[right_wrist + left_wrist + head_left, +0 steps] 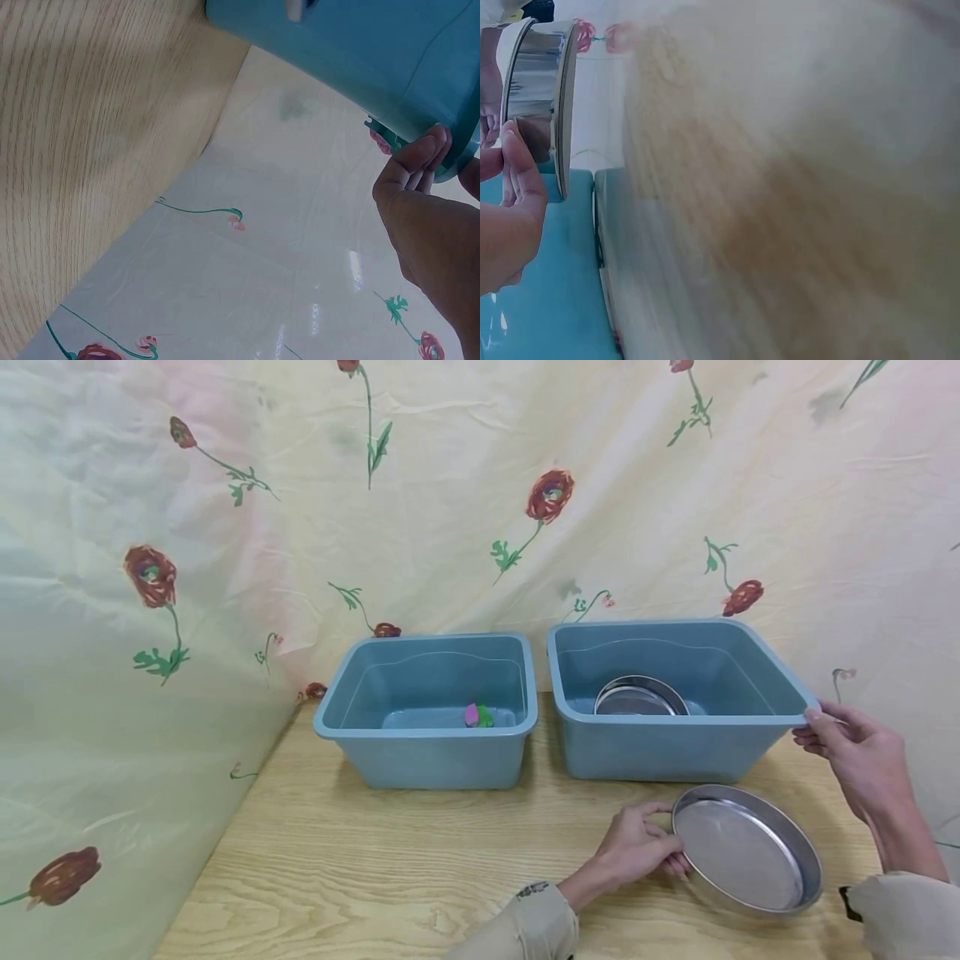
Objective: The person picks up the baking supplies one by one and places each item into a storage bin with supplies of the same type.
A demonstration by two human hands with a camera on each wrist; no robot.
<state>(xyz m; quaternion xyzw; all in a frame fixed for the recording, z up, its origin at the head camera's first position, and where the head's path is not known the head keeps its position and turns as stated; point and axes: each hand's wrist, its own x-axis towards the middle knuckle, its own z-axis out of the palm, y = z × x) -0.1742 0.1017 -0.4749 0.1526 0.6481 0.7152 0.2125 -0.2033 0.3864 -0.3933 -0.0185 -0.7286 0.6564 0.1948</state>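
My left hand [637, 845] pinches the left rim of a round metal sieve [738, 856], held tilted in front of the right-hand bin. The left wrist view shows the sieve's shiny side wall [536, 94] edge-on, with thumb and fingertips on it. At the front right corner of the right blue bin [645, 752], my right hand [862, 752] grips the rim, thumb on top and fingers curled beneath. The right wrist view shows those fingers [420, 161] under the bin's lip. Inside this bin sits another round metal sieve [641, 697], partly hidden by the front wall.
A second blue bin [442, 764] stands to the left, holding a small pink [471, 716] and green object [484, 718]. Both bins stand on a wood-grain table [360, 877]. A flowered cloth [450, 527] hangs behind and along the left side.
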